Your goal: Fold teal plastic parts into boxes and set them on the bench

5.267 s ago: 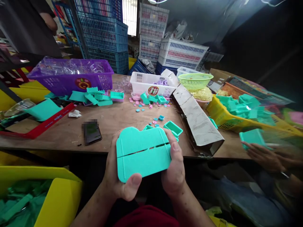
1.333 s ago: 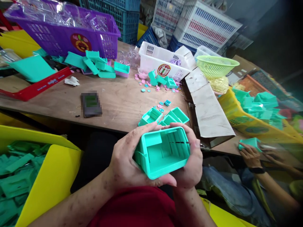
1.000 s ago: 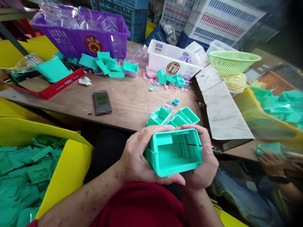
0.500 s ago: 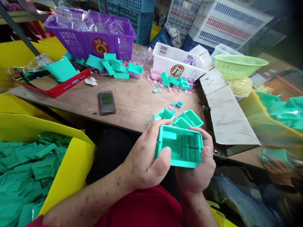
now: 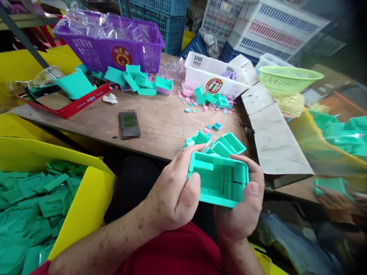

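We have tipped the box (image 5: 219, 179) flatter, left hand (image 5: 172, 194) and right hand (image 5: 243, 214) fingers gripping its ends, above the desk (image 5: 160, 126) edge.

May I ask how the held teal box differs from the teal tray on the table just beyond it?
The teal box is gripped in the air by the left hand and right hand; the teal tray lies unheld on the wooden table. The box shows ribs and a step inside; the tray looks plain inside. The box opens toward the camera; the tray opens upward. Both are rectangular, open and teal.
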`<state>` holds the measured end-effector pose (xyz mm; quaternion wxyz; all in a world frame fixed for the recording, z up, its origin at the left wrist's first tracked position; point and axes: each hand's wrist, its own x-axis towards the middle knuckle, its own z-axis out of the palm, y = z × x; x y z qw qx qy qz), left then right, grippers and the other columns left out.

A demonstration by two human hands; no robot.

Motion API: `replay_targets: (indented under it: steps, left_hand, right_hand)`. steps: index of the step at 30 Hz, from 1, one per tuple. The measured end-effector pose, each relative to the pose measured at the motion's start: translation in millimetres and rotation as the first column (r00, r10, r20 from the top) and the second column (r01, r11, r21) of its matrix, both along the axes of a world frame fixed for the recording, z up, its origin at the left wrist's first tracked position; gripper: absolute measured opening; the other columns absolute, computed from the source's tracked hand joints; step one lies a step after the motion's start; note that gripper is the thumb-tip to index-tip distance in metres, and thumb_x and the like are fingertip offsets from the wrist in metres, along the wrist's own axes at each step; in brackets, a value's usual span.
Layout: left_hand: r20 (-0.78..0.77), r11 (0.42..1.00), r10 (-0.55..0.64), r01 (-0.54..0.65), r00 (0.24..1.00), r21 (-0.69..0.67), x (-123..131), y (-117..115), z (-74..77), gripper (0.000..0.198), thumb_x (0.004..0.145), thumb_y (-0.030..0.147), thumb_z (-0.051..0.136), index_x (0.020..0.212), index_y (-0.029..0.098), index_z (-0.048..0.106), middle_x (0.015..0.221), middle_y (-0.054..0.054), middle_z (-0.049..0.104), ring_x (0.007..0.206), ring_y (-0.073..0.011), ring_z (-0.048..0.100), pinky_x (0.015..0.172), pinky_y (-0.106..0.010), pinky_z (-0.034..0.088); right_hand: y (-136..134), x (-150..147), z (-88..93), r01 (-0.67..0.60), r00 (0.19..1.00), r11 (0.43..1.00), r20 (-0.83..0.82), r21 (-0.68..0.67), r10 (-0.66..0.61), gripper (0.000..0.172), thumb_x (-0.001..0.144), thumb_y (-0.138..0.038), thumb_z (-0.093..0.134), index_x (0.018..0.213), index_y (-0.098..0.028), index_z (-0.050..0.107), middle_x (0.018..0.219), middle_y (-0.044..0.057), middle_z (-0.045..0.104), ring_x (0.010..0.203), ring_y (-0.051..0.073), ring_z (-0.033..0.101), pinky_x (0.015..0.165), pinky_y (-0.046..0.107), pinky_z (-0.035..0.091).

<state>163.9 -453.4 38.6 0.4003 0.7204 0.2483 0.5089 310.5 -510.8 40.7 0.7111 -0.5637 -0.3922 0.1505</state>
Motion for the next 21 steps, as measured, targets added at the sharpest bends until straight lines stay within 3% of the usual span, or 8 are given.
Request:
replay_targets:
  steps: [2,6,11,15,17,21]
  left_hand:
    - [0.043,1.0,0.018,-0.018,0.999,0.013,3.4,0.6,-2.0,0.049,0.113,0.048,0.068,0.153,0.02,0.07,0.146,-0.016,0.084,0.126,-0.0336,0.086,0.112,-0.049,0.073]
    - [0.213,0.968,0.138,-0.177,0.967,0.176,12.8,0.5,-12.9,0.073,0.091,0.078,0.091,0.137,0.021,0.079,0.124,-0.012,0.089,0.114,-0.0355,0.09,0.122,-0.056,0.071]
    - [0.234,0.912,0.222,-0.287,0.946,0.294,18.2,3.2,-17.0,0.068,0.095,0.076,0.088,0.134,0.021,0.085,0.117,-0.012,0.093,0.105,-0.0339,0.093,0.096,-0.044,0.079]
    - [0.21,0.908,0.227,-0.285,0.951,0.307,16.4,12.2,-11.0,0.066,0.098,0.077,0.086,0.128,0.019,0.087,0.112,-0.012,0.094,0.099,-0.0325,0.093,0.092,-0.041,0.079]
    - [0.183,0.912,0.233,-0.28,0.955,0.3,13.4,17.3,-9.3,0.067,0.099,0.079,0.084,0.126,0.018,0.087,0.11,-0.013,0.094,0.097,-0.0316,0.093,0.09,-0.04,0.079]
    - [0.103,0.912,0.242,-0.263,0.965,0.316,6.9,24.0,-10.8,0.067,0.103,0.081,0.077,0.12,0.016,0.086,0.104,-0.012,0.092,0.088,-0.0295,0.091,0.081,-0.038,0.077]
  right_hand:
    - [-0.9,1.7,0.8,-0.024,0.999,1.0,-0.046,-0.012,0.023,0.042,0.114,-0.061,0.06,0.125,-0.026,0.081,0.115,0.006,0.074,0.099,0.028,0.067,0.083,0.043,0.051]
    - [-2.9,5.3,-0.5,-0.113,0.983,0.994,-0.148,-0.011,0.11,0.042,0.113,-0.062,0.061,0.124,-0.028,0.082,0.113,0.009,0.081,0.099,0.034,0.074,0.083,0.049,0.057]
    - [3.2,5.5,-3.8,-0.103,0.986,0.994,-0.129,0.037,0.107,0.041,0.116,-0.056,0.051,0.121,-0.029,0.083,0.112,0.01,0.082,0.105,0.037,0.075,0.087,0.054,0.057]
    - [10.9,6.5,-5.0,-0.062,0.99,0.997,-0.126,0.042,0.067,0.045,0.117,-0.061,0.052,0.115,-0.026,0.081,0.104,0.007,0.078,0.092,0.03,0.071,0.079,0.044,0.055]
    - [12.8,10.5,-5.7,-0.132,0.983,0.989,-0.118,0.063,0.139,0.043,0.115,-0.062,0.058,0.118,-0.027,0.081,0.106,0.004,0.077,0.09,0.026,0.07,0.078,0.04,0.056]
    - [13.2,21.3,-7.5,-0.254,0.964,0.965,-0.06,0.066,0.258,0.051,0.108,-0.064,0.063,0.137,-0.027,0.083,0.127,0.007,0.079,0.109,0.03,0.072,0.093,0.044,0.059]
